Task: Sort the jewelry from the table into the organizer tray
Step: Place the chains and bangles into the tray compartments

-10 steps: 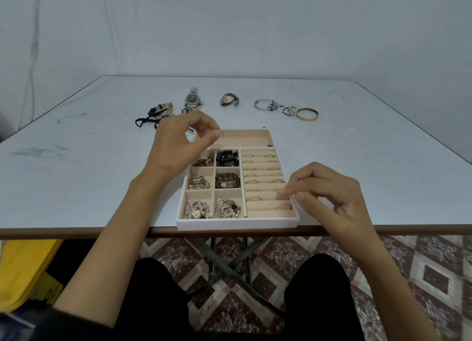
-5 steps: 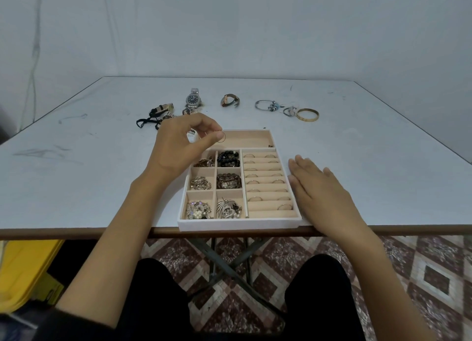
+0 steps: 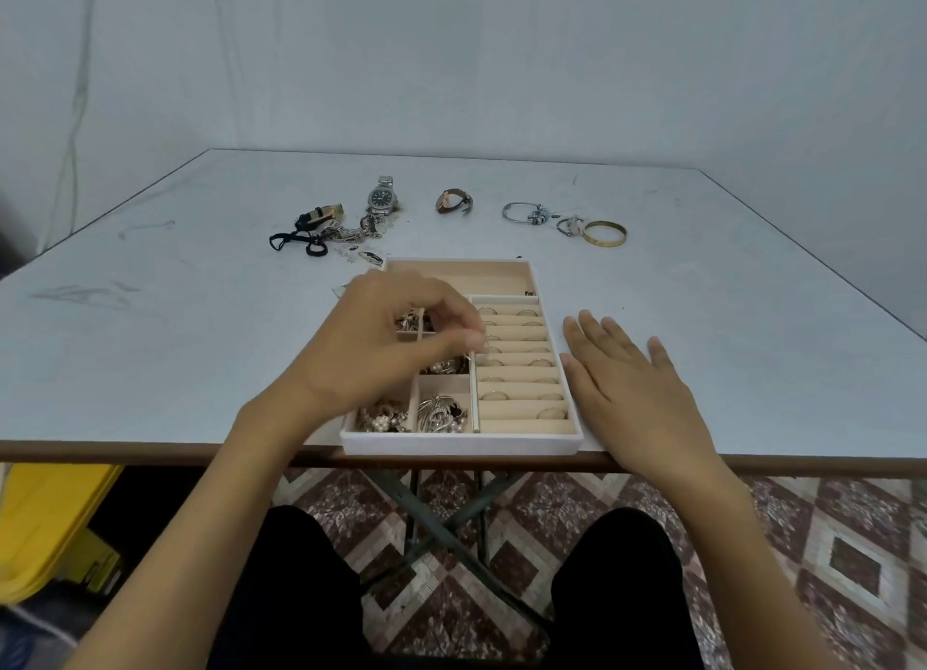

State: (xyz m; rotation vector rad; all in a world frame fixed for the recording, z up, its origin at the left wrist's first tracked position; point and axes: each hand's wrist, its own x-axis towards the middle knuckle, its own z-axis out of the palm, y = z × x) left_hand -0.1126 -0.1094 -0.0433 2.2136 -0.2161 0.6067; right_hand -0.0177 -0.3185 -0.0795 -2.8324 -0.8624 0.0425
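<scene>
ok so the organizer tray (image 3: 461,444) sits right at the near edge of the desk (image 3: 200,343). The left hand (image 3: 396,338) is over its middle, fingers (image 3: 469,341) pinched tight on what looks like a ring (image 3: 484,341), too small to be sure. The ring slots (image 3: 521,363) start just right of that pinch and their grooves run side to side, parallel to the near edge, so I'd guess it goes in edge-on. The right hand (image 3: 627,383) lies flat, fingers straight, just beside the tray's right wall. A silver watch (image 3: 383,199) and gold bangle (image 3: 604,233) wait beyond the tray, toward the far edge

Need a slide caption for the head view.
Left hand pinches a small ring over the organizer tray; right hand rests flat beside it.
</scene>
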